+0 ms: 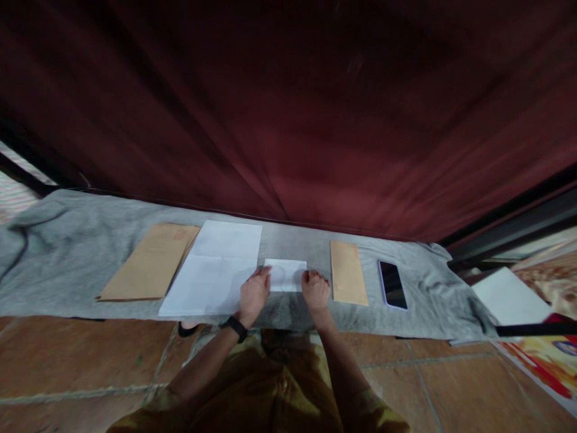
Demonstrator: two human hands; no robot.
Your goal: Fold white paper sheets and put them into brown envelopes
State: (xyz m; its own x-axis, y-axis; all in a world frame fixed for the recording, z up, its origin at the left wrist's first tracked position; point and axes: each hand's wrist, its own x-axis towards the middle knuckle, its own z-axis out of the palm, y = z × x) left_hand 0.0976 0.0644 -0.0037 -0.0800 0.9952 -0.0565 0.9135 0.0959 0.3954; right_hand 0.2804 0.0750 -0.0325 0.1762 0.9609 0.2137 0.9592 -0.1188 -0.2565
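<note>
- The left hand [253, 294] lies flat with its fingers stretched out, the tips resting on the left edge of the small folded white paper [285, 275]; it pinches nothing.
- The right hand [315, 290] has its fingers bent down at the paper's right near corner; I cannot tell whether it presses or pinches.
- The folded paper lies on the grey cloth [67, 252], between the large white sheet [211, 270] and the small brown envelope [347, 272].
- A black phone [392, 284] lies further right.
- The fingertips are blurred, and shadow darkens the paper's near edge.
</note>
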